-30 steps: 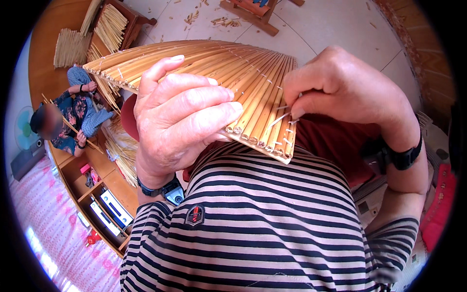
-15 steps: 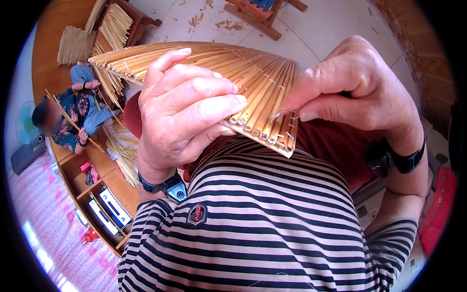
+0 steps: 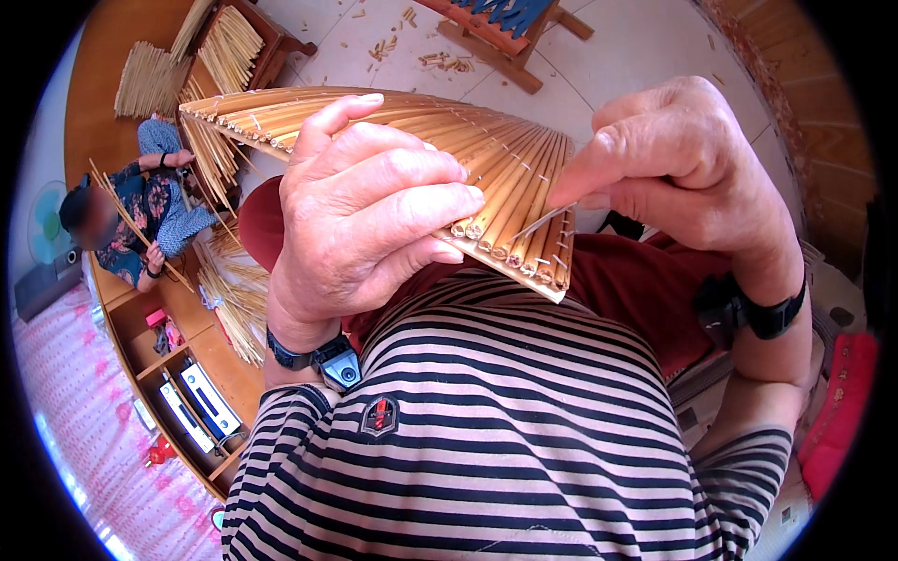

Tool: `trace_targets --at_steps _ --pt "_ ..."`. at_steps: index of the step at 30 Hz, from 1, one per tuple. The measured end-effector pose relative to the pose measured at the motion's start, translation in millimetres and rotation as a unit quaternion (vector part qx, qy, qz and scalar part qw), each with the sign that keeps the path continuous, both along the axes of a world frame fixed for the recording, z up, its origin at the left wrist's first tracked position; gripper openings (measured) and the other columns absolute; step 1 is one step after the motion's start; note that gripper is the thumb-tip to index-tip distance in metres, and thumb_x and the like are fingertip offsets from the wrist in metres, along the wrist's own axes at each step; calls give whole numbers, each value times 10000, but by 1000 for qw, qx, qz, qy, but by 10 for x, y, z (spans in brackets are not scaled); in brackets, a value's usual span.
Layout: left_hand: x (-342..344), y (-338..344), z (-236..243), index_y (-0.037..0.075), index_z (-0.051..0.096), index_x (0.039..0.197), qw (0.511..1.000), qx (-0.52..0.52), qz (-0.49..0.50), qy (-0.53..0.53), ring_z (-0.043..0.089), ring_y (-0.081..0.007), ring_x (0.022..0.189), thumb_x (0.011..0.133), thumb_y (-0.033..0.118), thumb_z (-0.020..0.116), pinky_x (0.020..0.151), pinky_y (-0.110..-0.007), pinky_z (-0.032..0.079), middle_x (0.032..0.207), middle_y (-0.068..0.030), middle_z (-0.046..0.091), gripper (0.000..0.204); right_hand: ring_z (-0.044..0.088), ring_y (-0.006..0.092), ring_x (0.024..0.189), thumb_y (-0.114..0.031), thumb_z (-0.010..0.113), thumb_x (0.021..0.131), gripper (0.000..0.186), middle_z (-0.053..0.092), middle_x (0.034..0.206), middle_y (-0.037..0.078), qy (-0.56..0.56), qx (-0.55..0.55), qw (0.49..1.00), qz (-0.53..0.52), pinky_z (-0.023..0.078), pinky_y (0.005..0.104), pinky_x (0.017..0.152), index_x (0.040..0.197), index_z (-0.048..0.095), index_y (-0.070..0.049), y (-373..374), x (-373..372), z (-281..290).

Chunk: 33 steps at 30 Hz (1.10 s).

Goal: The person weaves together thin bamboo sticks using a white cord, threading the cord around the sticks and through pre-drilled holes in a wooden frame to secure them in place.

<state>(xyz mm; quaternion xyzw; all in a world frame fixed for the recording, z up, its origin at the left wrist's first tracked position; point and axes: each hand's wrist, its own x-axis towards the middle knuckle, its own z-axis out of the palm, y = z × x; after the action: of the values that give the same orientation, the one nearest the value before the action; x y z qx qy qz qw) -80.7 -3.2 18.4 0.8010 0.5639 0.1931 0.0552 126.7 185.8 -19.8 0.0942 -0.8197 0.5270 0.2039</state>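
A panel of golden straw stalks, laid side by side and stitched across with pale thread, is held in front of my chest. My left hand is closed on its near edge, with the thumb below and the fingers on top. Cut stalk ends line this edge, above a flat pale strip. At the right corner my right hand pinches a thin needle between thumb and forefinger. The needle lies slantwise over the stalks near short white stitches. Its far end is hidden by my fingers.
On the left a person sits holding long stalks, beside loose stalk bundles and a wooden cabinet. A wooden stool stands ahead on the tiled floor, with stalk scraps scattered nearby. A red cushion lies at the right.
The needle now shows more plainly, tilted across the stalks at the panel's right corner. My right hand has shifted slightly. My left hand keeps its hold on the panel.
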Motion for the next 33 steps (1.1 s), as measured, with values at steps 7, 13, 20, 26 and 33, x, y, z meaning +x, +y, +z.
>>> trace_targets --at_steps 7,13,20,26,33 --pt "-7 -4 -8 145 737 990 1000 8 5 4 673 -231 891 915 463 611 1050 -482 374 944 -47 726 351 644 223 594 41 666 786 166 627 670 105 3 9 1000 -1 484 311 540 924 745 -7 24 -27 -17" --pt "7 -6 -3 147 738 986 1000 5 9 -1 673 -231 892 914 468 609 1049 -483 377 939 -46 726 354 646 220 591 28 680 786 151 623 666 103 18 9 1000 -7 481 309 531 917 744 -10 17 -40 -38" --pt "12 -19 5 141 736 979 1000 2 9 4 670 -231 894 919 466 602 1050 -483 377 938 -43 725 356 640 234 579 35 683 754 159 616 660 102 25 50 998 -3 474 317 518 889 742 -26 9 -42 92" --pt "15 -30 6 137 736 979 1000 1 9 2 667 -231 895 924 459 595 1050 -484 376 941 -43 725 356 638 248 579 51 662 722 200 613 667 105 17 64 998 8 468 329 514 892 736 -24 -35 -63 244" --pt "15 -46 -16 135 736 978 1000 8 9 3 668 -231 890 919 460 604 1048 -485 380 935 -42 725 355 646 242 588 72 650 751 176 613 674 112 4 -25 1000 -1 469 325 515 894 726 1 50 -32 151"
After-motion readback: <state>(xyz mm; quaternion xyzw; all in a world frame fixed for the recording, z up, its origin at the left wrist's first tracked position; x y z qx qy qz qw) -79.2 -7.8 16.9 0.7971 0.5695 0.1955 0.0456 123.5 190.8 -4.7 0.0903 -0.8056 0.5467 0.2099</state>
